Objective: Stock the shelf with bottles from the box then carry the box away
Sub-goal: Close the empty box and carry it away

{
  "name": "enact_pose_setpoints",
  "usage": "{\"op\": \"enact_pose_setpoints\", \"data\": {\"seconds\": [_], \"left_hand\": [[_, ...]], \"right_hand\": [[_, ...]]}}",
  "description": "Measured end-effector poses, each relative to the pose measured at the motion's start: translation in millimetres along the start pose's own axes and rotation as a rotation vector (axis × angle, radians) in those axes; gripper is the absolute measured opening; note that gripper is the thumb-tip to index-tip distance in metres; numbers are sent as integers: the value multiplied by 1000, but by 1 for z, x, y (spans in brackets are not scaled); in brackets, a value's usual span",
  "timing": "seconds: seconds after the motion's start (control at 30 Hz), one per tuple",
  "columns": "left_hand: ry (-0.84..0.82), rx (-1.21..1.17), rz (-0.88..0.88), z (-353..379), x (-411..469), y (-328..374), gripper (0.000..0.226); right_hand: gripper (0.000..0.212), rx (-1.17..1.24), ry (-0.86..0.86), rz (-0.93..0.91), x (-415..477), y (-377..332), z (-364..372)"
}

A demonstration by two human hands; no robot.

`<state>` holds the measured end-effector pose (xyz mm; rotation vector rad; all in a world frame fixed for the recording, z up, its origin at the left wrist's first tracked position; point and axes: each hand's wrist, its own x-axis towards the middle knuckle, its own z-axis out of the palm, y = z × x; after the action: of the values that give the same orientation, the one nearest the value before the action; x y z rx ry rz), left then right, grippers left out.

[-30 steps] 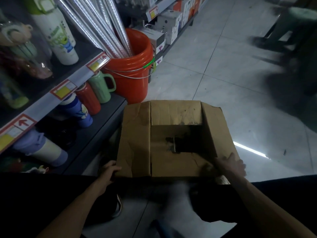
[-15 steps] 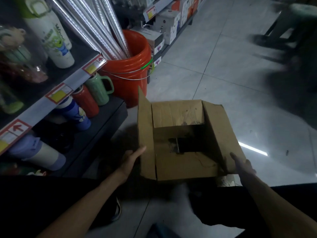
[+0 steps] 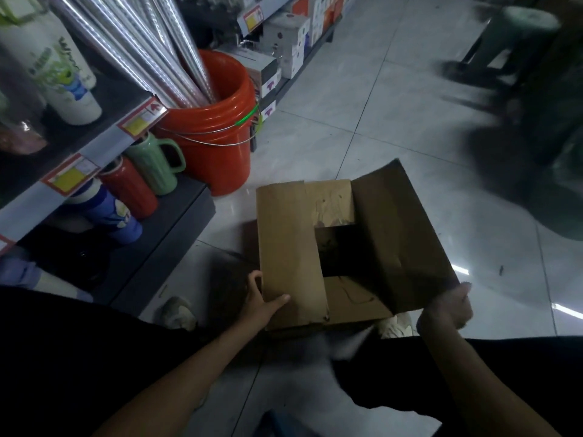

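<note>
Starting at the left, the shelf (image 3: 104, 146) is seen stocked: a white bottle (image 3: 60, 80) on the upper level, and a blue bottle (image 3: 107, 216), a red bottle (image 3: 129, 190) and a green jug (image 3: 154, 165) below. Just beside the shelf end an orange bucket (image 3: 217, 127) of silver rolls (image 3: 151, 42) stands on the floor (image 3: 362, 121).

Further right, the left hand (image 3: 262, 302) is closed on the near edge of the box (image 3: 290, 247), thumb laid over the left flap and fingers tucked behind it. The box is held low in front of the person, right of the shelf, with its flaps partly folded over a dark opening. The right hand (image 3: 448, 310) is curled round the near corner of the right flap.

The stocking is judged done and the carrying-away about to start. Since only flaps are gripped, the worn cardboard could bend or tear and the box could swing or drop. A careless lift could also knock the bucket, and the dark blurred shapes at the right of the aisle could be walked into.

No bottle can be made out inside the box, though its depth is too dark for certainty. Whether its base rests on the floor cannot be told. The left fingers are hidden, and the right hand is blurred.
</note>
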<state>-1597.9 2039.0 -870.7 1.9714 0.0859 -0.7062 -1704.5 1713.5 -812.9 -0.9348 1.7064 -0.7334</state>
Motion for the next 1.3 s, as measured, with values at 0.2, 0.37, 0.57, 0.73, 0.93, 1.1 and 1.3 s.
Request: {"op": "enact_pose_setpoints", "data": {"seconds": [0.2, 0.37, 0.57, 0.73, 0.93, 1.1, 1.3], "left_hand": [[54, -103, -18, 17, 4, 4, 89], [95, -190, -131, 21, 26, 6, 99], [-14, -245, -144, 14, 42, -2, 88], [-17, -257, -141, 11, 41, -4, 100], [88, -318, -164, 7, 57, -5, 120], [89, -247, -76, -5, 103, 31, 85], [108, -197, 14, -17, 161, 100, 71]], "right_hand": [[46, -259, -381, -313, -41, 10, -5], [28, -696, -821, -744, -55, 60, 9], [47, -1022, -727, -1048, -44, 59, 15], [104, -1029, -688, -596, -32, 44, 38], [123, -761, -774, -437, -5, 52, 65], [82, -475, -875, -206, -7, 48, 92], [69, -333, -875, -233, -16, 3, 150]]}}
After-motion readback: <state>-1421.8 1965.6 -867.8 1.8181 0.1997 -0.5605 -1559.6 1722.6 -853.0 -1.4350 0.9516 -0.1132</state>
